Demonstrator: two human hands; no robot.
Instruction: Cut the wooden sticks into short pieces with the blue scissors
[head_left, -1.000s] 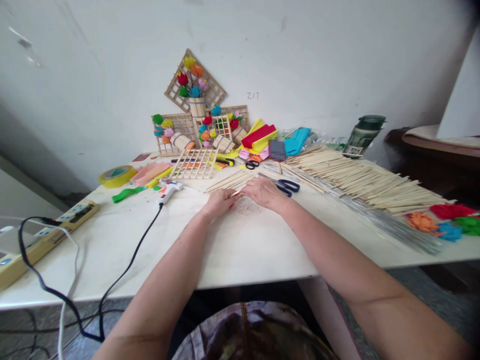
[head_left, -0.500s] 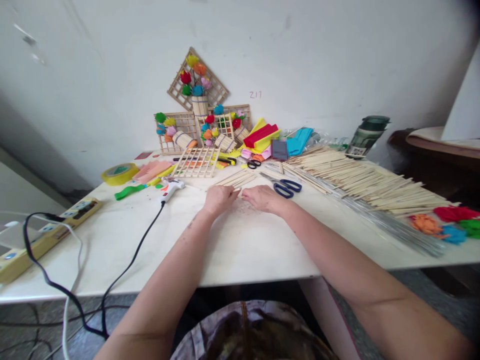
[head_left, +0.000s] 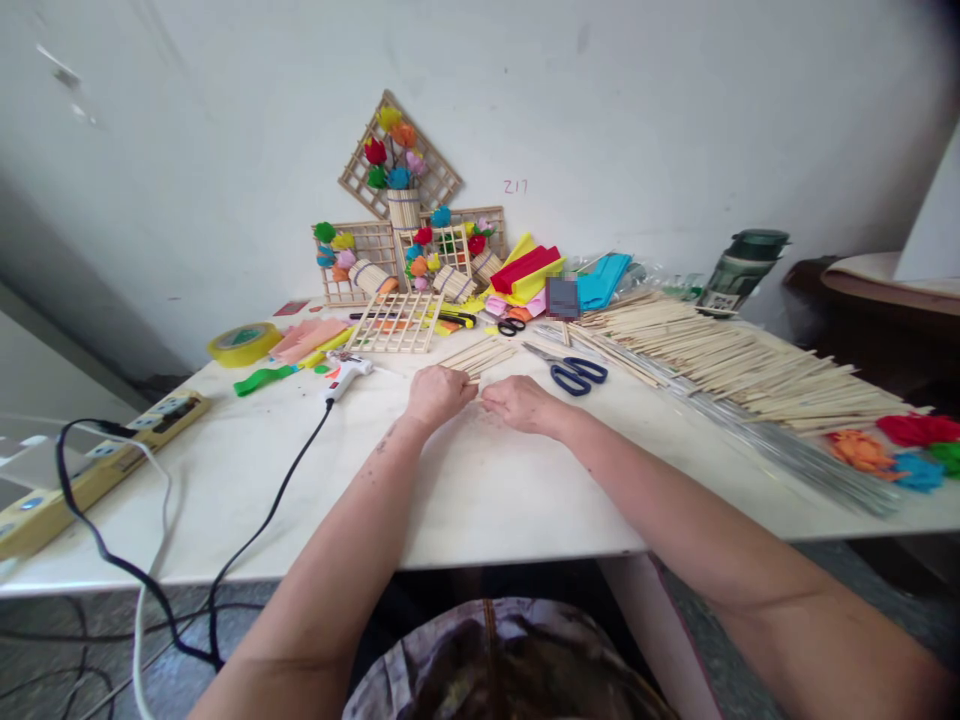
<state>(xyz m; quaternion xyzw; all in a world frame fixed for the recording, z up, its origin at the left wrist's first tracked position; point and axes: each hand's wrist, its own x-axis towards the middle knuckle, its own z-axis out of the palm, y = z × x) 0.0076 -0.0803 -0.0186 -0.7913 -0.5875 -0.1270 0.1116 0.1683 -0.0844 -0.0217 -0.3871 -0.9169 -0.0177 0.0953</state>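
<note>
The front edge of the desk runs just beyond your lap, and its white top shows between your forearms up to your hands. Toward the left edge, the power strip narrows your room; the glue gun lies nearer, its black cord trailing over the front edge. Scissors lie just beyond your right hand. Farther right, a stick pile and silver wires slant toward the right edge. A lattice panel sits toward the back edge.

Your left hand is curled, knuckles up, with thin sticks on the desk just behind it. Your right hand's fingers bend inward to meet it, fingertips nearly together; you cannot tell what, if anything, either one grips.
</note>
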